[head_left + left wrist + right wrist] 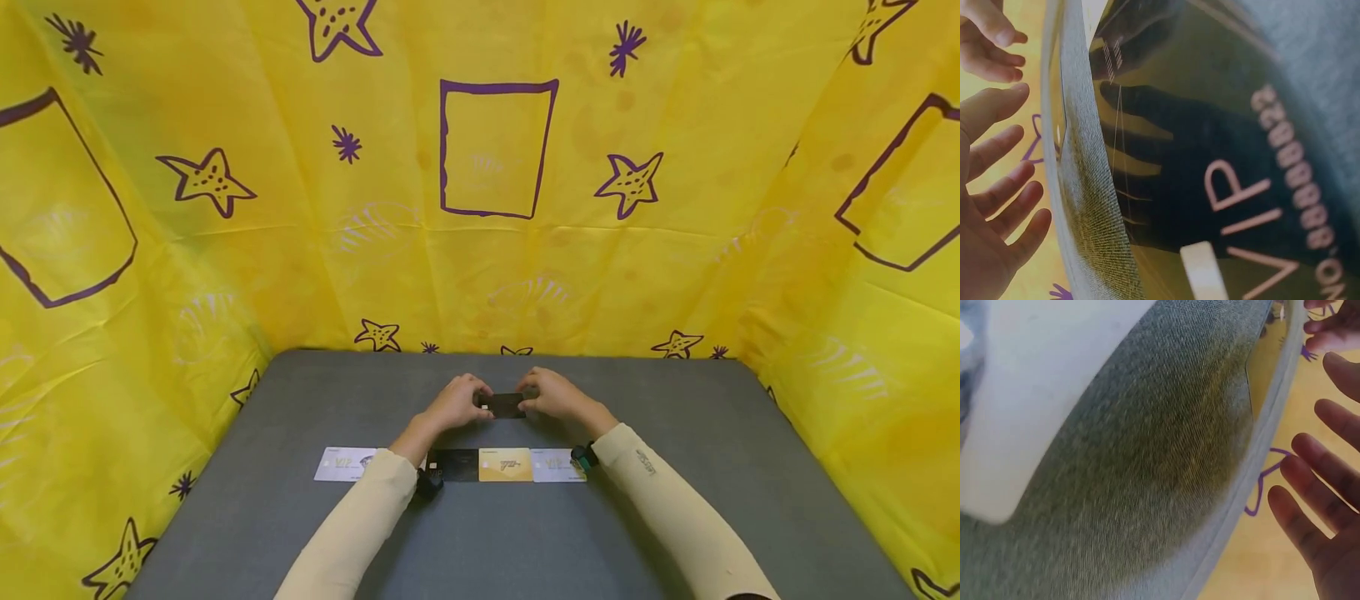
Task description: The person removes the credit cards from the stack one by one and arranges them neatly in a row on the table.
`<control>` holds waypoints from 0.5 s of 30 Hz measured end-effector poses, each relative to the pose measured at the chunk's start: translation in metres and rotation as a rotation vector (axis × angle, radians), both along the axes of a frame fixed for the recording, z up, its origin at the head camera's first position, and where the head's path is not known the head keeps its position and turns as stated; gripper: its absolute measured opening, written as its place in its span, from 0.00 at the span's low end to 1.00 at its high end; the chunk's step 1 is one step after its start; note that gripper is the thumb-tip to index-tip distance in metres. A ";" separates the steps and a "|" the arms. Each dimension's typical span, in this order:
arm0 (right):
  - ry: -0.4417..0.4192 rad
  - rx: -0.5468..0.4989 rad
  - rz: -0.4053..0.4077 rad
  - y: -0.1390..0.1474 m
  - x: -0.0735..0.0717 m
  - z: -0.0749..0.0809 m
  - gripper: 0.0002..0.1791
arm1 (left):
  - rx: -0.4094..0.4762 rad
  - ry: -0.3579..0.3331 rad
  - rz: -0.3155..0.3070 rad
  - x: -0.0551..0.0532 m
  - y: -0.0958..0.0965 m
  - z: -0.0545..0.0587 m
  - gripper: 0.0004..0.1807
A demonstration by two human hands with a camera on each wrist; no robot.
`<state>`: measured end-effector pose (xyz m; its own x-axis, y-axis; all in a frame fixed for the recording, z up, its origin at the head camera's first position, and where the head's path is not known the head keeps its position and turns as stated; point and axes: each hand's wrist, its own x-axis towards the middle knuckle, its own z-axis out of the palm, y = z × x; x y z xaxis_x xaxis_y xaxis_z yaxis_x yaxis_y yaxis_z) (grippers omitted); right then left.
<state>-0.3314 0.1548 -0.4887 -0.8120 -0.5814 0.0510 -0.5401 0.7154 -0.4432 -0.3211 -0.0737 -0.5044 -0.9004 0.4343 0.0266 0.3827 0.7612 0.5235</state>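
Observation:
A black card [504,406] lies on the grey table, beyond a row of cards. At its left end is my left hand [459,402], and at its right end my right hand [553,393]; the fingertips are at or against its edges. In the left wrist view the fingers of my left hand [997,187] look spread and loosely bent. My right hand [1329,481] shows similarly parted fingers in the right wrist view. The near row holds a black VIP card [455,465], a gold card [505,465], and a silver-white card [553,465] on the right.
Another white VIP card [341,464] sits at the row's left end; my left forearm partly hides the row beside it. The grey table [495,542] is enclosed at the back and sides by a yellow patterned cloth [487,275]. Dark bands circle both wrists.

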 end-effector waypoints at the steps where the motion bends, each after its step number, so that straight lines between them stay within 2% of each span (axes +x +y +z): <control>1: -0.001 0.002 0.004 -0.002 -0.001 -0.001 0.17 | -0.004 0.003 -0.002 -0.001 0.000 0.000 0.21; 8: -0.027 0.038 0.007 -0.012 -0.006 -0.012 0.19 | -0.034 -0.016 -0.027 -0.003 0.003 0.000 0.22; 15: -0.014 0.045 0.030 -0.021 -0.009 -0.020 0.20 | -0.061 -0.002 -0.039 -0.002 0.006 0.000 0.23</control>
<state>-0.3403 0.1340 -0.5085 -0.7947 -0.6068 0.0127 -0.5554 0.7185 -0.4187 -0.3234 -0.0678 -0.5048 -0.8829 0.4695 -0.0023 0.4115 0.7762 0.4776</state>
